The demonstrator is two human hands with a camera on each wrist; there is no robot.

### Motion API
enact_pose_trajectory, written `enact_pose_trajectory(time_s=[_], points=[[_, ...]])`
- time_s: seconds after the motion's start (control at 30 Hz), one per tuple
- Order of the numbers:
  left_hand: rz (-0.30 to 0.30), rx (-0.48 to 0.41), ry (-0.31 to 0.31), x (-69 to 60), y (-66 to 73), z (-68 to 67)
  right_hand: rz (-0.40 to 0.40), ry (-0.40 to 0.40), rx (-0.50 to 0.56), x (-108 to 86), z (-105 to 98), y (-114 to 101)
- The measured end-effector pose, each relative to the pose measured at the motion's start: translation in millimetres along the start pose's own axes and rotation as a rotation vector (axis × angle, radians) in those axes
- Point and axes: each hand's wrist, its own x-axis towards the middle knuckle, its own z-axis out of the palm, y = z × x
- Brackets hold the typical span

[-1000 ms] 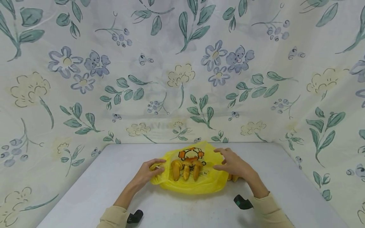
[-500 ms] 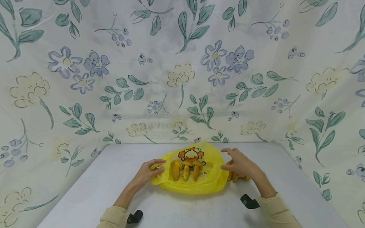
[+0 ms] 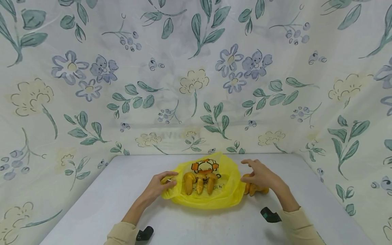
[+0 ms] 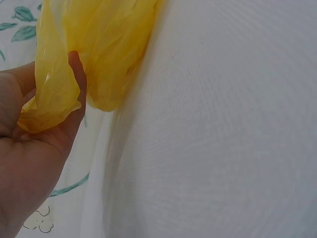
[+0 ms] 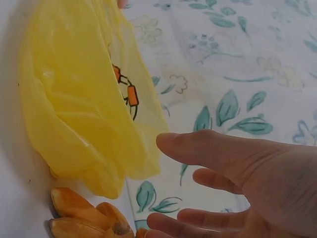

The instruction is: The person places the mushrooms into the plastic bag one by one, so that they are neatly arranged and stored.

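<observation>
A yellow plastic bag point(image 3: 211, 202) lies spread on the table with its mouth open upward. Three brown-yellow mushrooms point(image 3: 200, 185) sit side by side in it, below a black and orange print. At the bag's left edge my left hand point(image 3: 156, 187) grips the gathered plastic point(image 4: 54, 94) between thumb and fingers. My right hand point(image 3: 263, 175) is just off the bag's right edge, fingers spread and holding nothing. Beneath it, beside the bag, lies a cluster of orange-brown, finger-shaped pieces point(image 5: 89, 218), partly hidden by the hand in the head view.
The white table point(image 3: 196, 224) runs back to a floral cloth point(image 3: 196, 102) that hangs behind and at both sides. A black device point(image 3: 145, 233) is near the left wrist, and a second black device point(image 3: 271, 215) near the right wrist.
My right hand has drawn back to the right, away from the bag, uncovering more of the cluster beside it. The left hand, the bag and the mushrooms have stayed in place.
</observation>
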Motion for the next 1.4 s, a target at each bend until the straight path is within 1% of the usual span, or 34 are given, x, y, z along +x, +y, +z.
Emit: enact_pose_trajectory(time_s=[0.33, 0.63, 0.87, 1.0, 1.27, 1.4], points=[[-0.005, 0.002, 0.000, -1.3, 0.5, 0.2, -0.005, 0.001, -0.019, 2.2, -1, 7], [0.009, 0.007, -0.002, -1.1, -0.8, 0.8, -0.026, -0.012, -0.009, 1.3, -5, 10], [0.021, -0.003, -0.004, -0.3, 1.4, 0.3, -0.023, -0.013, -0.003, 1.5, -9, 13], [0.018, -0.008, -0.004, 0.4, 2.2, 0.1, -0.020, -0.012, 0.007, 1.8, -11, 15], [0.008, -0.002, -0.004, 0.5, 2.1, -0.4, 0.002, 0.017, 0.013, 1.4, -15, 22], [0.011, -0.002, -0.006, 1.1, 1.8, -0.7, 0.007, 0.024, -0.009, 0.2, -18, 28]])
